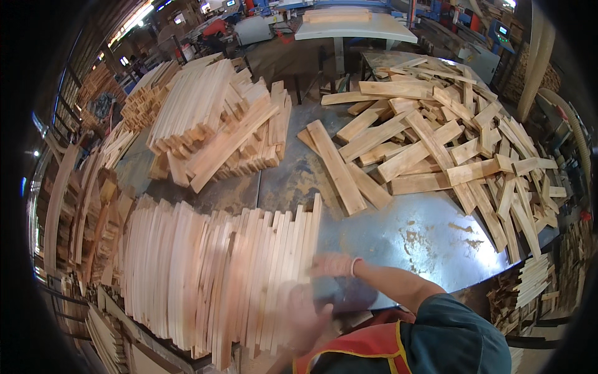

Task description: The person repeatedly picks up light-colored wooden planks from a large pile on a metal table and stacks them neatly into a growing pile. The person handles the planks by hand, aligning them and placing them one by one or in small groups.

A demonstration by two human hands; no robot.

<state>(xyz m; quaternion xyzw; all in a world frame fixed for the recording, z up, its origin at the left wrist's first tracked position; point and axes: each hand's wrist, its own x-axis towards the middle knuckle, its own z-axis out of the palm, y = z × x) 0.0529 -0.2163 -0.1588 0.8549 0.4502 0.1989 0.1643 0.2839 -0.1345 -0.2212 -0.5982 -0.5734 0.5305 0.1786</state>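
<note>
A long row of light wooden slats [218, 268] stands on edge, packed side by side, at the near left of the metal table. My left hand [303, 319] is at the near right end of this row, smeared by motion, with its thumb apart from the fingers. My right hand [333, 265] is against the row's right side, a band round its wrist. Its fingers are blurred, and I cannot tell whether they grip a slat. One slat at the right end [316, 215] sticks out farther than those beside it.
A loose heap of short boards [430, 137] covers the table's right side. Neater stacked boards [199, 112] lie at the far left, with one board slanted across them. The metal tabletop [398, 230] shows between the heap and my right arm. A white-topped table [355, 28] stands beyond.
</note>
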